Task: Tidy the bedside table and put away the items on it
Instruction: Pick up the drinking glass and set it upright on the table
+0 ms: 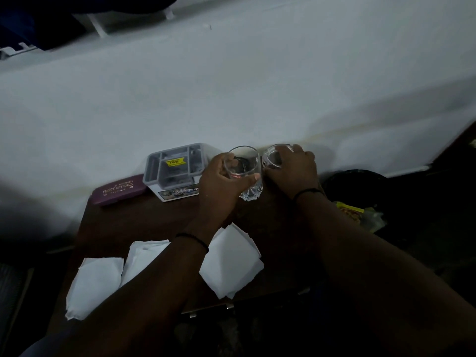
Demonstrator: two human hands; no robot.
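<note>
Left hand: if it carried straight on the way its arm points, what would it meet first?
Probably the white wall. The left hand, gripping a clear glass, points up and away past the table's back edge; depth is unclear.

head view; worn on head; faces forward-down; close over bedside table [144, 222]; wall [231, 86] behind
</note>
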